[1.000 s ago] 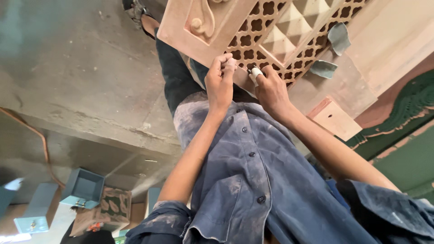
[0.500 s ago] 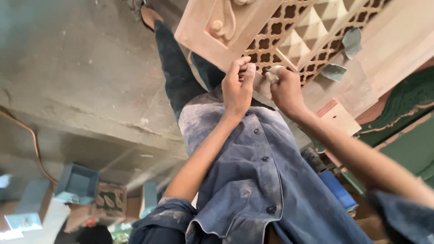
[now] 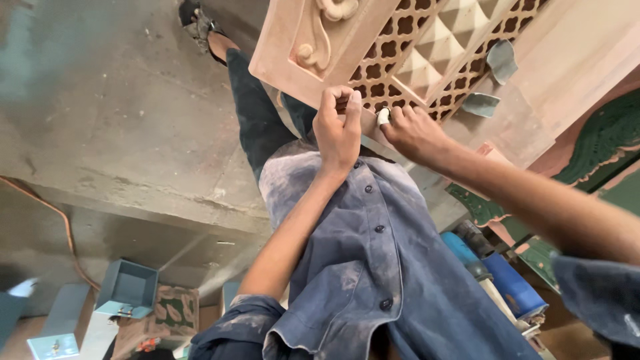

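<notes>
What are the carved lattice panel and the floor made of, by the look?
Carved lattice panel: looks like unfinished pale wood or board, matte, cut-through fretwork and a raised scroll; left hand and right hand work its near edge. Floor: likely bare concrete, grey, stained, rough.

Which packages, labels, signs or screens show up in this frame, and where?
No labels, signs or screens in view.
Small open box, lower left on the floor: square, grey-blue, with a metal latch.
Closed box, bottom left corner: oblong, light blue, with a small clasp.
</notes>
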Demonstrator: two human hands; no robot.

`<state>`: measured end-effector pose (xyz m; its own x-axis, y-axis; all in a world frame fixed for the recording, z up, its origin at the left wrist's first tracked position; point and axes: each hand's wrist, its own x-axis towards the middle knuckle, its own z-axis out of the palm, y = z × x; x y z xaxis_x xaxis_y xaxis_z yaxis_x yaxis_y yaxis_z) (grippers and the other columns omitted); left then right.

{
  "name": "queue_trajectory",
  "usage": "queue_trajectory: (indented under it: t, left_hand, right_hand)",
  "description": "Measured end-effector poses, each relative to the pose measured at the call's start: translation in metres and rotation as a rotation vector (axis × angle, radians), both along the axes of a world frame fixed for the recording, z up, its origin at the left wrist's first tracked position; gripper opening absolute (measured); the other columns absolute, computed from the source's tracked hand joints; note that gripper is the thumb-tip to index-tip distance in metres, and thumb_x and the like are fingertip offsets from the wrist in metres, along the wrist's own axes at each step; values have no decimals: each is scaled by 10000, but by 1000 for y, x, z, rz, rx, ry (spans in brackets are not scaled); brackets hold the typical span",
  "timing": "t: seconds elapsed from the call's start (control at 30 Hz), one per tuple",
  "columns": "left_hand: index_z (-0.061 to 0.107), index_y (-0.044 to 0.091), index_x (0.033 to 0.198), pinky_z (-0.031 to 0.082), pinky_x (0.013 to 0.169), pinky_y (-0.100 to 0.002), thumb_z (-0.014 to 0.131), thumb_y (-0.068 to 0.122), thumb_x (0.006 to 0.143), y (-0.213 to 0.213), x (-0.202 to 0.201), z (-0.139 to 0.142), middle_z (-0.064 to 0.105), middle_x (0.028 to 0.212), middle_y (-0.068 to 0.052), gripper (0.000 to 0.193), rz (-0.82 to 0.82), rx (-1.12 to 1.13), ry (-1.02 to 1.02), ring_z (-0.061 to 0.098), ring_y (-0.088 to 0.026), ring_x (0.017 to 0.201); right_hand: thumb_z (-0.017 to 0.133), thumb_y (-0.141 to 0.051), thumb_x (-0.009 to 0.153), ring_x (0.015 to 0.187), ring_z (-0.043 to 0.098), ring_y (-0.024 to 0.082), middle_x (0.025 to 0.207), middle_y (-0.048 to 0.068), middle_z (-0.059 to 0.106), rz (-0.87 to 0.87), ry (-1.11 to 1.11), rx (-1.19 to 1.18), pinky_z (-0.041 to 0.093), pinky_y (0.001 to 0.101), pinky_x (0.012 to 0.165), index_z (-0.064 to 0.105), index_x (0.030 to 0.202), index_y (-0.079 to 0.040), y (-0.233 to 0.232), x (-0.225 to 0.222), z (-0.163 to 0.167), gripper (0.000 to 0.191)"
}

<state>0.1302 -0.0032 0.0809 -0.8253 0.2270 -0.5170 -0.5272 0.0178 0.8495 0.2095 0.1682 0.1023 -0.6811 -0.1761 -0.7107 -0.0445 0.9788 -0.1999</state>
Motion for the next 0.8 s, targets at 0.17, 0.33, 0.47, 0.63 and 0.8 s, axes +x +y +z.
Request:
queue_trajectory:
  t: [0.17, 0.33, 0.47, 0.63, 0.8]
  left_hand:
    - [598, 11, 1004, 556, 794, -306, 631, 217, 1046, -1, -6, 5, 691, 880, -87, 212, -15, -19, 35, 668, -166, 819]
    - [604, 16, 1025, 554, 814, -300, 617, 195, 1054, 2, -4, 14, 687, 894, -75, 182, -35, -7, 91, 673, -149, 839]
    - [622, 14, 1024, 555, 767, -280, 629, 201, 1028, 10, -3, 18, 691, 871, -51, 187, -22, 78, -61, 649, -106, 803]
    - [644, 13, 1039, 541, 772, -260, 622, 199, 1042, 8, -6, 16, 680, 907, -35, 188, -34, 112, -37, 635, -87, 823]
    - [649, 13, 1086, 536, 825, -259, 624, 191, 1050, 0, -4, 6, 687, 933, -29, 183, -46, 37, 17, 637, -93, 870]
  right_hand:
    - [568, -36, 910, 784, 664, 417, 857, 227, 633, -299, 53, 20, 545, 522, 635, 673, 960, 29, -11, -3, -1, 134]
    - [577, -45, 868, 817, 697, 414, 871, 205, 657, -773, -119, -12, 564, 524, 697, 668, 1011, -31, -17, 4, -10, 170]
    - [674, -70, 831, 728, 688, 368, 813, 226, 656, 77, 232, -16, 558, 440, 601, 642, 1017, 99, -10, 12, 1, 253]
    - [602, -45, 880, 619, 677, 277, 747, 147, 661, -1045, 75, -190, 571, 433, 558, 660, 937, 46, -20, 5, -5, 123]
    - [513, 6, 940, 531, 606, 168, 709, 75, 632, -2025, -112, -632, 616, 389, 528, 642, 967, 22, -27, -1, -21, 133]
